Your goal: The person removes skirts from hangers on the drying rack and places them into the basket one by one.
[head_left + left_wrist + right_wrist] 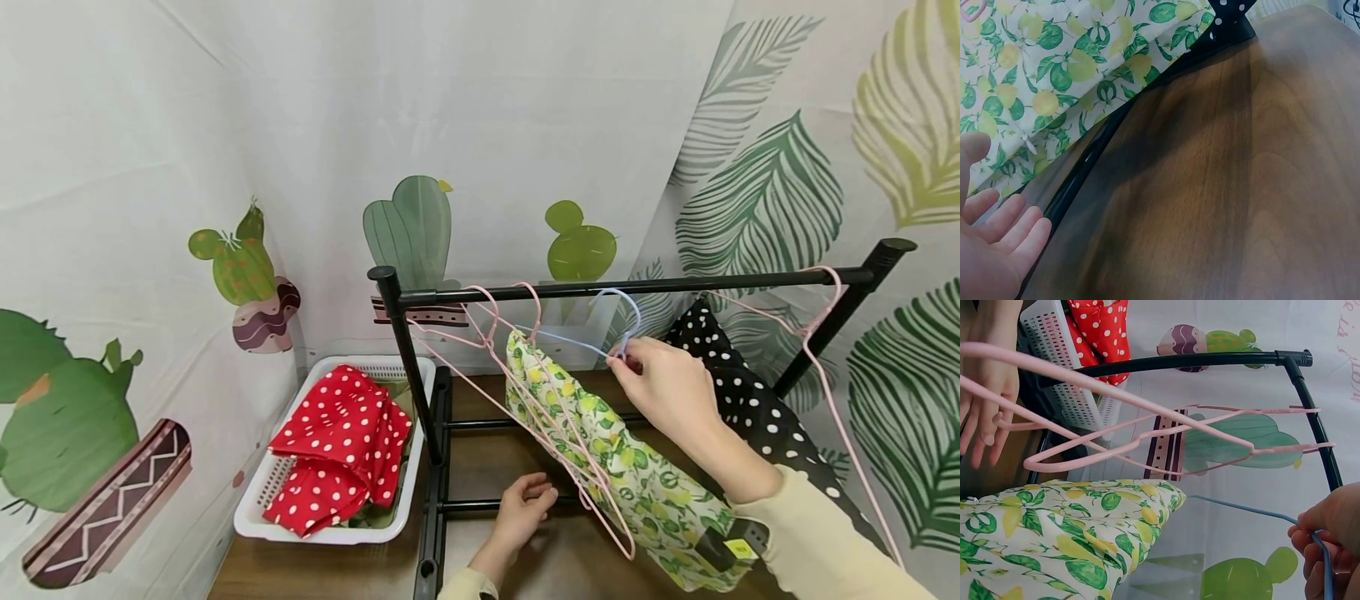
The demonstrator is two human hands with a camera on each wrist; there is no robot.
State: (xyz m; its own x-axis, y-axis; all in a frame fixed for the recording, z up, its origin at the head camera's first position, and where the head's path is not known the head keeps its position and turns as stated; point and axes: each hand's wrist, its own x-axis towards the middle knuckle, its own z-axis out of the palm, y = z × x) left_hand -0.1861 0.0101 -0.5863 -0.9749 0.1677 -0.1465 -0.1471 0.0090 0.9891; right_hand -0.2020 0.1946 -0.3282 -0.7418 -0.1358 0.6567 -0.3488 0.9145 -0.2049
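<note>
My right hand [667, 385] pinches the neck of a blue hanger [636, 310], whose hook is up at the black rail [675, 285]. A cloth with a lemon print [600, 433] hangs from this hanger. In the right wrist view the hanger's blue arm runs into the lemon cloth [1085, 531]. Lower down, my left hand [522, 510] holds nothing, its fingers loose beside the lower bar. The left wrist view shows that hand [997, 244] palm up, close to the lemon cloth [1066, 69].
Two bare pink hangers [540, 433] hang left of the lemon cloth; another pink hanger [817, 333] is at the rail's right end. Black polka-dot cloth [750, 408] hangs behind my right arm. A white basket [251, 508] with red polka-dot cloth [345, 433] stands left on the wooden table [1260, 187].
</note>
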